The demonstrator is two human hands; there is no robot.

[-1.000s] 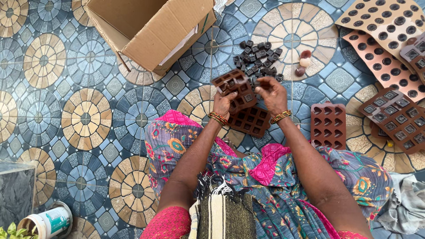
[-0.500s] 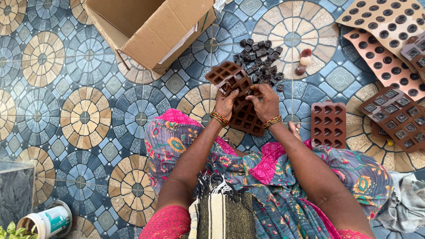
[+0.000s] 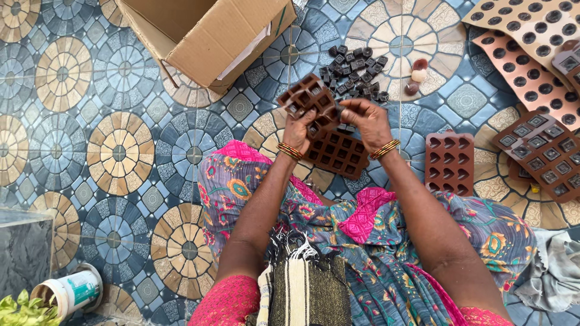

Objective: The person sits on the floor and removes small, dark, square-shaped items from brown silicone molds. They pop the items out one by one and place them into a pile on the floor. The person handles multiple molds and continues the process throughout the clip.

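**Figure: Both hands on a brown chocolate mould above the tiled floor**

I sit on a patterned tile floor [image 3: 121,151], seen from above. My left hand [image 3: 297,130] is closed round the near edge of a brown mould [image 3: 308,99] with square cavities, holding it raised and tilted over the floor. My right hand [image 3: 365,121] is curled against the mould's right side, fingertips bent in at its edge; I cannot tell whether they pinch the mould itself or a small piece from it. Both wrists carry red and gold bangles.

Just below my hands a second square-cavity mould [image 3: 338,156] lies flat on the tiles. Beyond my hands sits a heap of small dark chocolate pieces [image 3: 355,69], with a few rounded brown and pale pieces [image 3: 415,77] just to its right. A heart-cavity mould [image 3: 448,164] lies to the right of my right forearm. Further right are a filled square mould [image 3: 538,154] and pale trays with round cavities [image 3: 525,42]. An open cardboard box [image 3: 211,36] stands at upper left, well apart from the mould I hold. A white tub [image 3: 75,291] lies tipped at lower left.
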